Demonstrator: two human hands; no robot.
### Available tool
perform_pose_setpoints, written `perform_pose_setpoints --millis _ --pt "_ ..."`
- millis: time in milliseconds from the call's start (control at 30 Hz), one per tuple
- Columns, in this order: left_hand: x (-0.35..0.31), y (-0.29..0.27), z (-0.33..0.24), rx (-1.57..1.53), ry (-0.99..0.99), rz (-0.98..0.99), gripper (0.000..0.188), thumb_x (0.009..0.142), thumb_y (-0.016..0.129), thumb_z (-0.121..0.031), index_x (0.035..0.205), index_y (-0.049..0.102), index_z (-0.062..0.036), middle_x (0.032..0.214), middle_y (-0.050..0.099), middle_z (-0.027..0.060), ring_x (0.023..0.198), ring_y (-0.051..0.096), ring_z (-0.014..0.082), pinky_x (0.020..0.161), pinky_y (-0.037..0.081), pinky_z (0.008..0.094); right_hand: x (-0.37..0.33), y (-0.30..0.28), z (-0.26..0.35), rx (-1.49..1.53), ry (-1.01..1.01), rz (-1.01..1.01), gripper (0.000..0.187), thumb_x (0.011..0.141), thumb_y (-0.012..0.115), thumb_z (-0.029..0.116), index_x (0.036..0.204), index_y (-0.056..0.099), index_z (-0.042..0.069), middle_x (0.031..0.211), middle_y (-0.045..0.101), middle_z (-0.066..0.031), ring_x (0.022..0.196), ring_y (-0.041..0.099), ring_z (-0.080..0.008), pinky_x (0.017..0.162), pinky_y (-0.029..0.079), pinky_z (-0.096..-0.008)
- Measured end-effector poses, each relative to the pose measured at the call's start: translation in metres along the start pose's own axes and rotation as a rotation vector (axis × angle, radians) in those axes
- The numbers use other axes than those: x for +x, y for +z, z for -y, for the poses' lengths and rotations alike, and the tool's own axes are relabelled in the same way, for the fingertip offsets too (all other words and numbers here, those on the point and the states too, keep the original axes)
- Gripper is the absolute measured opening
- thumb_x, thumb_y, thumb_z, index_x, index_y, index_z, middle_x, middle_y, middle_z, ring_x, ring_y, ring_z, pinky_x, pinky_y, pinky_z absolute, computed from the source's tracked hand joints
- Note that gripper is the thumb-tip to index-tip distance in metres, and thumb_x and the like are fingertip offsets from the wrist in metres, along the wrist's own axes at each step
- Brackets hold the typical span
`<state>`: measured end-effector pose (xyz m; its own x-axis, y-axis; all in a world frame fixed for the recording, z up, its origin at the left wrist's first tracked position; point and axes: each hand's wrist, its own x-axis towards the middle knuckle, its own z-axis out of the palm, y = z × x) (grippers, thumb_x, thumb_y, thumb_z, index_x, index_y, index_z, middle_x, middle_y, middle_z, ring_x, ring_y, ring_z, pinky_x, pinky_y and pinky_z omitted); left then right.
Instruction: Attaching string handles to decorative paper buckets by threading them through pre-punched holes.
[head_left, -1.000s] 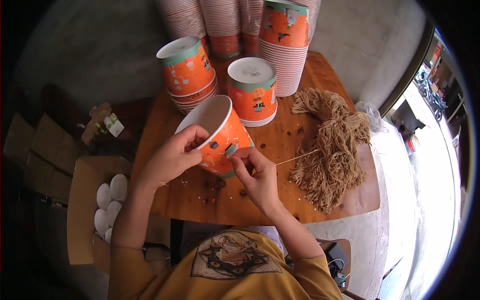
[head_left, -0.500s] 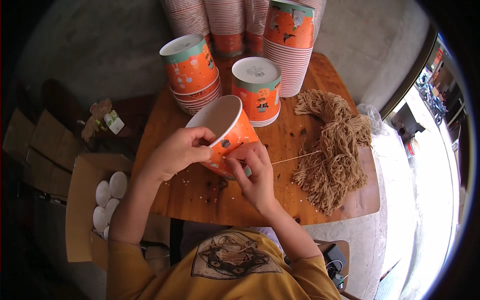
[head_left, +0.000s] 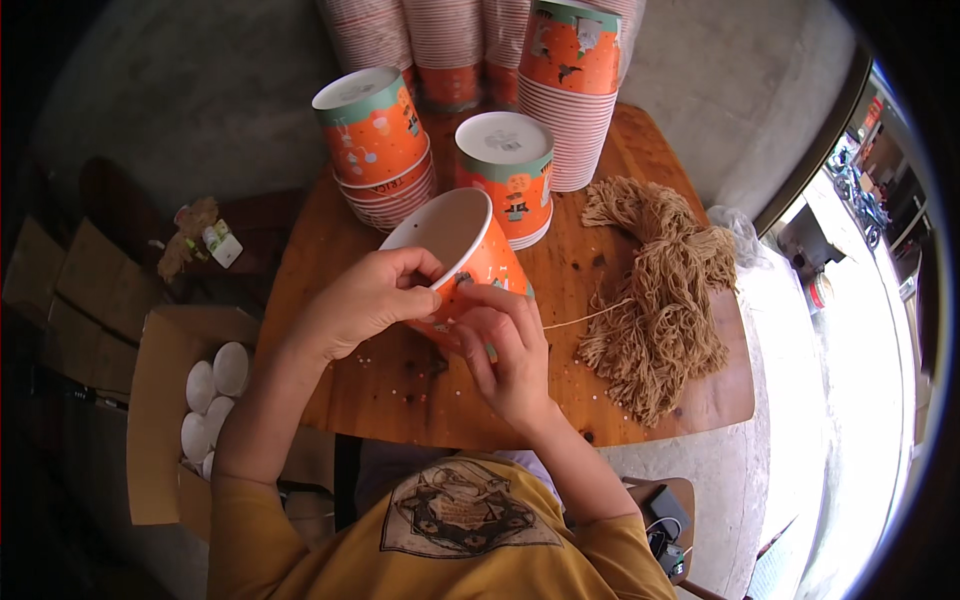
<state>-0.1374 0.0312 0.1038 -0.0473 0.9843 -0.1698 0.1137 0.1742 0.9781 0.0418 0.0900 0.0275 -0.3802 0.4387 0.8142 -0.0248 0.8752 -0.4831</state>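
Observation:
An orange paper bucket [head_left: 494,255] with printed figures and a white inside is tilted over the table, its mouth up and toward the left. My left hand [head_left: 375,305] pinches its rim, thumb outside and fingers reaching over the edge. Against the lower side wall, my right hand [head_left: 505,350] has its fingers curled; a thin tan cord [head_left: 590,316] runs from behind it to a thick bundle of tan cords [head_left: 665,300] on the right. The cord's end at my fingertips is hidden.
Upside-down buckets stand behind: a short stack [head_left: 375,140], a middle one [head_left: 505,175] and a tall stack [head_left: 568,100]. Bagged stacks [head_left: 445,50] line the wall. A cardboard box [head_left: 160,400] with white cups [head_left: 232,370] sits left of the wooden table [head_left: 600,405].
The right hand's fingers have shifted and spread slightly along the bucket wall. The left hand keeps its grip on the rim. The whole view has moved a little.

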Motion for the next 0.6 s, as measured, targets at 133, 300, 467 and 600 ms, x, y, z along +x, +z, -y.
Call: perform_pose_setpoints --millis 133,300,467,600 --pt "0.001 0.005 -0.003 -0.026 0.001 -0.003 0.022 0.085 0.061 -0.005 0.105 0.061 0.0019 0.092 0.062 0.0011 0.084 0.058 0.0067 0.074 0.050 0.0230 0.001 -0.003 -0.001 -0.055 -0.044 0.016 0.025 0.077 0.072 0.002 0.100 0.061 0.007 0.106 0.062 -0.0061 0.092 0.059 -0.0285 0.080 0.051 -0.0378" --pt "0.001 0.012 -0.007 -0.051 -0.045 0.027 0.023 0.087 0.061 -0.004 0.108 0.059 0.0024 0.096 0.062 0.0029 0.086 0.059 0.0076 0.078 0.051 0.0236 -0.006 -0.010 -0.005 0.015 -0.011 0.171 0.025 0.076 0.072 0.002 0.097 0.059 0.006 0.100 0.062 -0.0072 0.092 0.059 -0.0287 0.080 0.050 -0.0380" --pt "0.002 0.014 -0.005 -0.063 -0.034 0.043 0.022 0.088 0.061 -0.004 0.109 0.057 0.0018 0.097 0.061 0.0032 0.088 0.059 0.0083 0.081 0.051 0.0239 -0.006 -0.008 0.002 0.111 0.216 -0.043 0.019 0.081 0.069 0.000 0.096 0.058 0.005 0.101 0.058 -0.0099 0.079 0.063 -0.0257 0.068 0.054 -0.0344" --pt "0.003 0.016 0.000 -0.094 0.007 0.070 0.023 0.088 0.060 -0.003 0.109 0.054 0.0002 0.100 0.060 0.0030 0.091 0.059 0.0084 0.082 0.051 0.0240 -0.001 -0.008 0.006 0.058 0.280 -0.087 0.017 0.083 0.069 0.002 0.097 0.060 0.005 0.102 0.056 -0.0098 0.074 0.064 -0.0228 0.061 0.055 -0.0329"
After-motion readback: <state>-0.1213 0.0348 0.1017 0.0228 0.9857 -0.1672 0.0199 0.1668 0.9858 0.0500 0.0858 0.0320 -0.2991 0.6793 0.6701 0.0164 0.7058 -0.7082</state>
